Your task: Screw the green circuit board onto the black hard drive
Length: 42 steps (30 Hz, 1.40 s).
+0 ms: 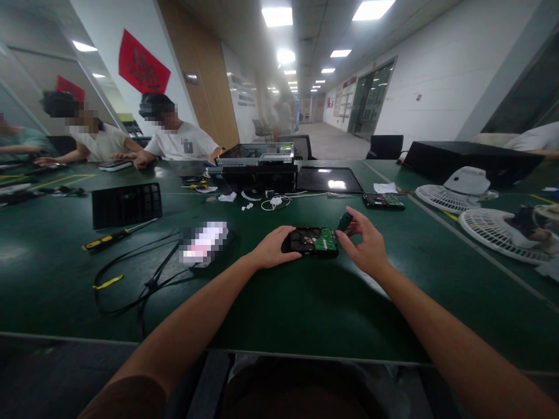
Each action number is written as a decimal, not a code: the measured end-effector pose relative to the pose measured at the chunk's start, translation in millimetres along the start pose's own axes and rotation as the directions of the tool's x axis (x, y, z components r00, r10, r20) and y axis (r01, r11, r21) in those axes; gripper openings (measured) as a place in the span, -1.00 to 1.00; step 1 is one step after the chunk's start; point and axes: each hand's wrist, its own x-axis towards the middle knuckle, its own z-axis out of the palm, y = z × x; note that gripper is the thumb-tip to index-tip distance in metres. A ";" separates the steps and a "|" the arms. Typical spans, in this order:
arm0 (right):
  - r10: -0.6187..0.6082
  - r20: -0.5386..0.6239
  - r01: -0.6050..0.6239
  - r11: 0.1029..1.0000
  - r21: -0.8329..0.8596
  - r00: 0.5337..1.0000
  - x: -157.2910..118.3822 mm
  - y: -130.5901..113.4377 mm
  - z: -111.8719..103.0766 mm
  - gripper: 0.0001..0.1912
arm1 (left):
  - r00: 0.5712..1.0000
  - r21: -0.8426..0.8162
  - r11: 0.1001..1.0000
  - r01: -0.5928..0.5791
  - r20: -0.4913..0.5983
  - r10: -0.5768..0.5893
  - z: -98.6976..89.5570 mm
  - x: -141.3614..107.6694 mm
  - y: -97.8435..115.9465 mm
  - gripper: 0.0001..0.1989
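A black hard drive with a green circuit board (313,241) lies on the green table in front of me. My left hand (276,247) grips its left end, thumb along the near edge and fingers on the far edge. Between thumb and fingers, my right hand (363,240) pinches a small dark green object (345,221), held tilted just above the drive's right end. What that object is cannot be made out.
On the left are a dark panel (126,206), a yellow-black screwdriver (109,238), black cables and a lit phone (204,241). An open metal case (257,154), a second drive (384,201) and white fan grilles (502,233) stand farther out. Several people sit around.
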 end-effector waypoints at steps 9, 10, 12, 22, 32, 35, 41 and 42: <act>0.032 0.036 -0.034 0.997 0.069 0.999 -0.6 -5.6 0.6 -0.28 | 1.000 0.007 1.000 -0.015 -0.008 0.015 1.3 0.6 -1.1 -0.17; 0.031 0.027 -0.032 0.998 0.055 0.999 -0.5 -4.1 0.7 -0.28 | 1.000 0.007 1.000 -0.017 -0.007 0.017 1.2 0.7 -1.2 -0.16; 0.024 0.013 -0.025 0.999 0.025 1.000 -0.2 -0.8 0.7 -0.28 | 1.000 0.003 1.000 -0.011 -0.003 0.011 0.8 0.7 -0.9 -0.16; 0.010 0.045 -0.014 0.997 0.070 0.999 0.1 -6.2 0.5 -0.26 | 1.000 -0.003 1.000 0.001 -0.003 -0.001 0.7 -0.1 -1.4 -0.16; -0.011 0.014 0.011 1.000 0.000 1.000 0.6 -2.0 -0.9 -0.27 | 1.000 -0.004 1.000 0.006 0.007 -0.006 -2.4 -0.1 2.1 -0.16; -0.004 0.025 0.004 1.000 0.020 1.000 0.5 -5.1 -0.5 -0.29 | 1.000 -0.001 1.000 -0.001 0.005 0.001 -1.5 0.0 1.4 -0.17; 0.019 0.016 -0.020 0.997 0.069 1.000 -0.2 -6.0 2.0 -0.25 | 1.000 0.000 1.000 -0.010 -0.017 0.010 3.3 0.8 -4.4 -0.16; 0.023 0.009 -0.023 0.998 0.064 1.000 -0.1 -5.8 2.1 -0.23 | 1.000 0.001 1.000 -0.014 -0.018 0.014 3.6 0.8 -4.9 -0.16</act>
